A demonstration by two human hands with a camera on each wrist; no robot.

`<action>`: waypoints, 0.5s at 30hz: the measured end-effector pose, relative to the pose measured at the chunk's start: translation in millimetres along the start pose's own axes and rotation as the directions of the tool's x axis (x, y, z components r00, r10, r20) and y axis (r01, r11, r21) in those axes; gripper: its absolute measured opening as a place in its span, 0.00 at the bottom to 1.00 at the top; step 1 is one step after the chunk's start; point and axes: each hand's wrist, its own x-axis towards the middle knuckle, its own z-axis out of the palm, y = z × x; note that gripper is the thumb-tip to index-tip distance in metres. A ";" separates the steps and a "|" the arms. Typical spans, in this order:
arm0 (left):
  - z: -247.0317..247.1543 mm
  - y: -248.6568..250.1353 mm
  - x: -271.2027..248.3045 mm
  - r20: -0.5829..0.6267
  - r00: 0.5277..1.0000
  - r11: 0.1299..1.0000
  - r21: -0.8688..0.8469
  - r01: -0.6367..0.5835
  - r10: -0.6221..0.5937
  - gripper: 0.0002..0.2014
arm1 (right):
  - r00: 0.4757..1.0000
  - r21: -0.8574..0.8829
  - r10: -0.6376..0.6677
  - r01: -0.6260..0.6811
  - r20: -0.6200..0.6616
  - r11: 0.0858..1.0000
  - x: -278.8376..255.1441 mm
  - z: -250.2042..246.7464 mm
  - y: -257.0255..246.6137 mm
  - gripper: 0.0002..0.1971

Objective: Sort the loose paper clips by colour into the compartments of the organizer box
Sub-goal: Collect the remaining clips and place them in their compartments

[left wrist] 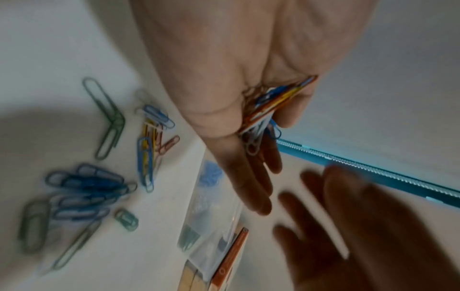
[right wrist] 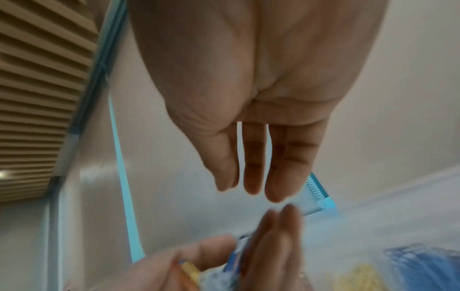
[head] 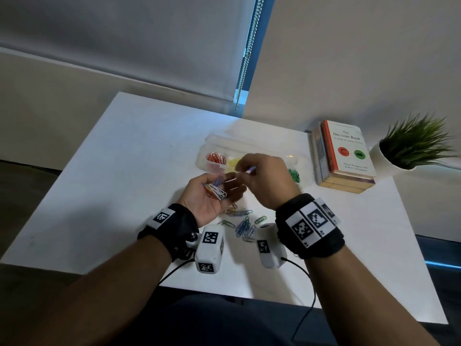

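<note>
Blue, a single paper clip [head: 250, 169] is pinched in the right hand [head: 264, 181] just before the organizer box [head: 296, 156], nearer it than the left hand [head: 212, 196], in which mixed clips [head: 216, 191] are cupped.

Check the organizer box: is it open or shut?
Open. The organizer box shows bare compartments with red clips and yellow clips lying uncovered.

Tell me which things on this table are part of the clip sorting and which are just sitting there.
Part of the job:
- organizer box
- mixed clips in the left hand
- blue clip pinched by the right hand
- loose clips on the table

Just lying about:
- stack of books
- potted plant
</note>
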 end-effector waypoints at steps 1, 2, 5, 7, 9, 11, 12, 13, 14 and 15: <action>-4.4 3.0 -0.3 -0.016 1.000 1.000 -0.005 -0.010 0.010 0.13 | 1.000 -0.027 0.019 -0.019 -0.004 0.999 0.1 -1.3 7.4 0.04; -9.4 5.8 0.4 -0.051 0.998 1.000 -0.004 -0.022 0.021 0.14 | 0.998 -0.062 0.055 -0.053 0.041 0.997 -0.5 -0.2 15.3 0.07; -20.7 11.1 2.1 -0.152 0.987 0.998 0.018 -0.055 0.057 0.12 | 0.921 -0.265 0.199 -0.111 0.334 0.958 -11.7 18.9 37.4 0.24; -25.1 12.8 3.4 -0.193 0.979 0.997 0.036 -0.062 0.068 0.13 | 0.866 -0.393 0.231 -0.044 0.444 0.918 -23.0 37.7 46.7 0.37; -28.0 13.9 5.3 -0.215 0.975 0.996 0.066 -0.052 0.065 0.16 | 0.843 -0.466 0.209 0.055 0.495 0.883 -31.5 52.3 51.1 0.46; -27.9 13.8 5.2 -0.228 0.971 0.995 0.091 -0.048 0.068 0.17 | 0.841 -0.506 0.146 0.166 0.521 0.846 -32.9 59.2 53.6 0.50; -27.8 13.5 5.6 -0.232 0.970 0.994 0.100 -0.048 0.071 0.17 | 0.839 -0.518 0.117 0.213 0.532 0.828 -30.8 60.7 54.5 0.51; -27.6 13.2 5.4 -0.232 0.970 0.994 0.102 -0.049 0.072 0.17 | 0.831 -0.526 0.097 0.253 0.548 0.812 -27.6 61.8 55.3 0.51; -27.4 12.9 5.4 -0.234 0.970 0.993 0.103 -0.049 0.072 0.17 | 0.821 -0.525 0.079 0.285 0.566 0.802 -24.4 62.1 55.4 0.50; -27.2 12.7 5.0 -0.236 0.969 0.994 0.103 -0.047 0.070 0.18 | 0.811 -0.519 0.067 0.306 0.581 0.798 -21.0 62.6 55.7 0.47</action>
